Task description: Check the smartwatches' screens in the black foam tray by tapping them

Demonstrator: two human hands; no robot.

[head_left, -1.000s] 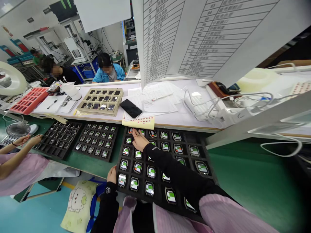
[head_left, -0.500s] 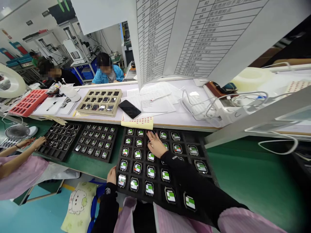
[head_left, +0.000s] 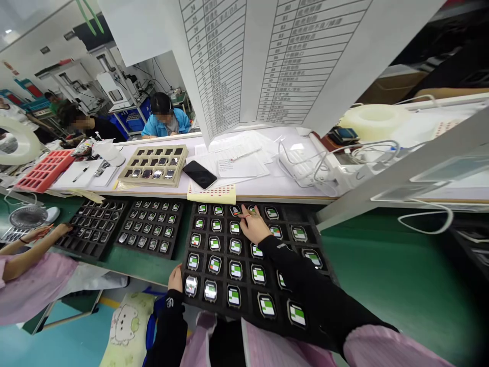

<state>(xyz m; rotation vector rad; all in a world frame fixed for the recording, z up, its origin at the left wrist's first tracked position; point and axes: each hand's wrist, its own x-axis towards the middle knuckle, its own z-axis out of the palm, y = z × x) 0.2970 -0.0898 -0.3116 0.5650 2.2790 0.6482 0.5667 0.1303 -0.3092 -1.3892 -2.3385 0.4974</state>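
A black tray point(head_left: 179, 270) lies in front of me on the green belt, filled with several small devices whose screens glow green, white and red. My right hand point(head_left: 252, 224) reaches over its far rows, fingers stretched out flat on a device near the top edge. My left hand point(head_left: 175, 279) grips the tray's near left edge, fingers hidden under the rim. A lit device point(head_left: 236, 269) sits mid-tray, uncovered.
Two more black trays point(head_left: 150, 227) point(head_left: 91, 225) lie to the left; a co-worker's hands point(head_left: 57, 230) touch the far one. On the white shelf: a beige tray point(head_left: 155, 165), a phone point(head_left: 199, 174), papers, cables, a red tray point(head_left: 44, 169). Two people sit beyond.
My right hand has moved rightward along the tray's far rows, from the second column to about the fourth. The left hand stays on the tray edge.
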